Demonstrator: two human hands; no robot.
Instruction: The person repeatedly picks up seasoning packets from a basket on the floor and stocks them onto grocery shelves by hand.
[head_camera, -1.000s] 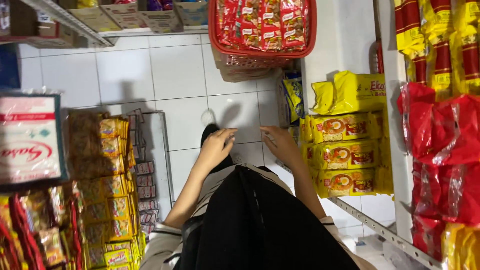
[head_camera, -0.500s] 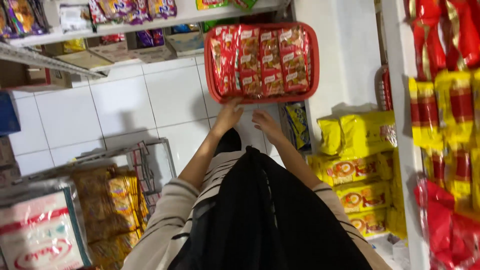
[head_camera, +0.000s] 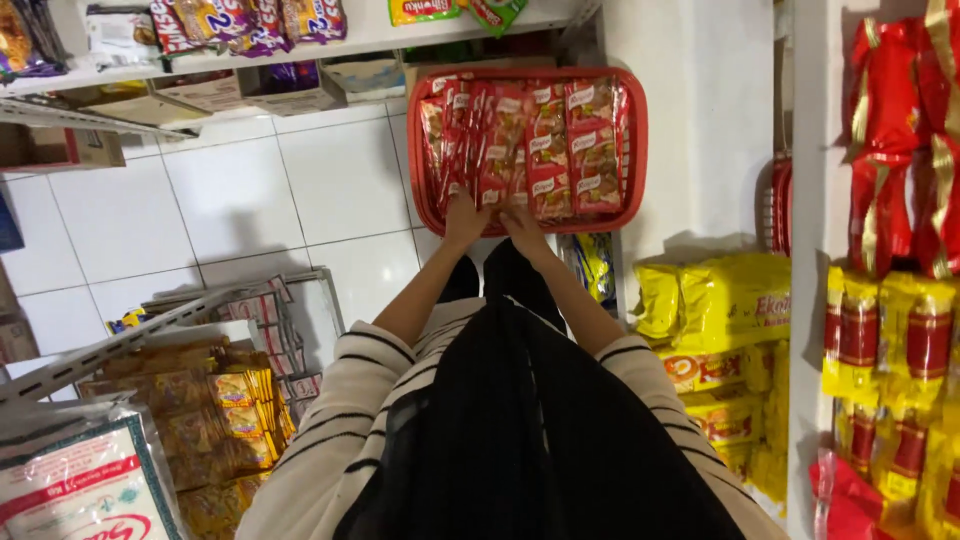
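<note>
At the left edge, a white sack with red and green print (head_camera: 85, 485) is cut off by the frame, so only its top right part shows. Just right of it, orange and yellow sachets (head_camera: 225, 420) hang in overlapping rows too dense to count, and a wire rack (head_camera: 250, 300) of small packets runs behind them, partly hidden. The far shelf (head_camera: 330, 40) carries snack bags (head_camera: 245, 20) cropped at the top edge; cardboard boxes (head_camera: 250, 90) sit in shadow beneath it.

In the middle stands one red plastic basket (head_camera: 632, 150) on the white tiled floor (head_camera: 200, 190), against the far shelf. It is packed with red packets (head_camera: 560, 140) standing on edge in about four rows; the number of packets cannot be made out.

The left hand (head_camera: 465, 215) and the right hand (head_camera: 522, 222) rest side by side at the basket's near rim, fingers reaching in among the packets. Their fingertips are hidden by the rim and the packets, so whether they pinch a packet or simply press on it cannot be told. Two striped sleeves (head_camera: 340, 400) and a black garment (head_camera: 520, 440) cover the lower centre and hide the floor there.

To the right, yellow packages (head_camera: 720, 300) stack on a low shelf, several hidden behind one another. At the far right, red and yellow bags (head_camera: 890, 300) hang in columns, cut off by the frame.
</note>
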